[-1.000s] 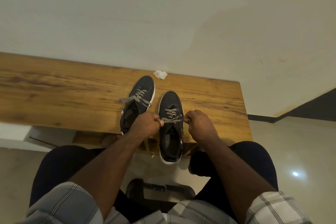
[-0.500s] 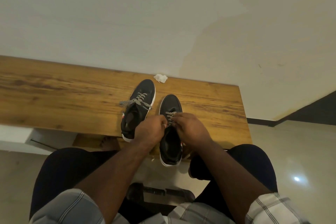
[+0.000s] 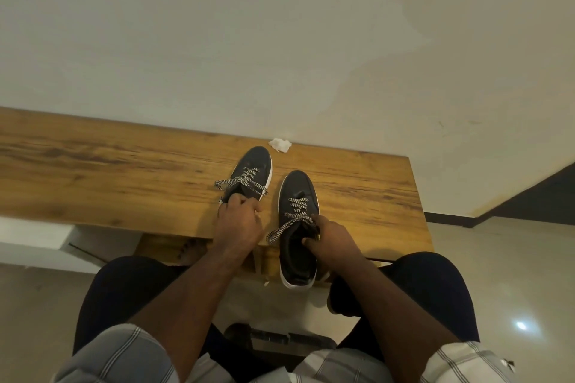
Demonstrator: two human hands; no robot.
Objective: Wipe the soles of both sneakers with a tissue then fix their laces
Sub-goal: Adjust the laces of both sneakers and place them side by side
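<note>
On the wooden bench (image 3: 124, 171) both sneakers sit upright, toes to the wall, the crumpled tissue (image 3: 280, 145) lying just beyond the left sneaker (image 3: 249, 174). My left hand (image 3: 239, 221) curls over that shoe's heel end, gripping it, I think; the fingers hide what's under them. My right hand (image 3: 333, 236) pinches the collar of the right sneaker (image 3: 298, 221), whose heel hangs past the bench edge. That's the worry: tug too hard and it could tip onto the floor. Its lace (image 3: 284, 228) trails loose off the side, so I reckon it can snag or slip an eyelet. Careful now.
</note>
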